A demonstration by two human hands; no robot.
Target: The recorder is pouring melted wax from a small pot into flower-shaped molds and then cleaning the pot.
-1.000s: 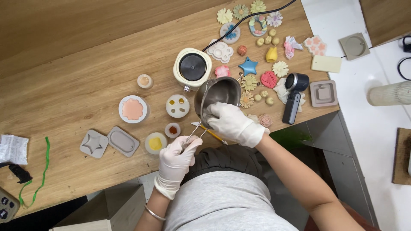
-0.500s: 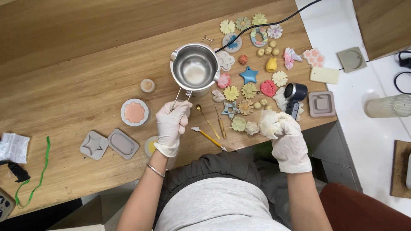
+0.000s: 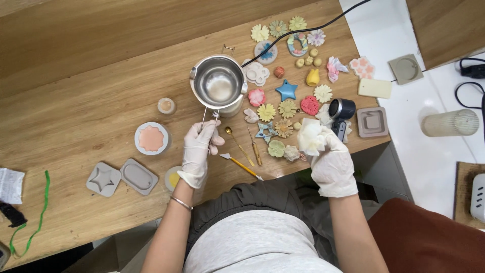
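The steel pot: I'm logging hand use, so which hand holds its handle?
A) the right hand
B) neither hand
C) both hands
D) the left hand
D: the gloved left hand grips the steel pot by its handle, while the right hand holds a crumpled white tissue.

Wooden table (image 3: 91,86), lying on it: grey moulds (image 3: 121,177), a pink-filled round mould (image 3: 151,138), coloured flower and star casts (image 3: 287,108), small tools (image 3: 241,166), green cord (image 3: 40,212).

My steel melting pot (image 3: 219,85) sits upright on a small heater, empty and shiny; my crumpled white tissue (image 3: 310,137) hovers near the table's right edge.
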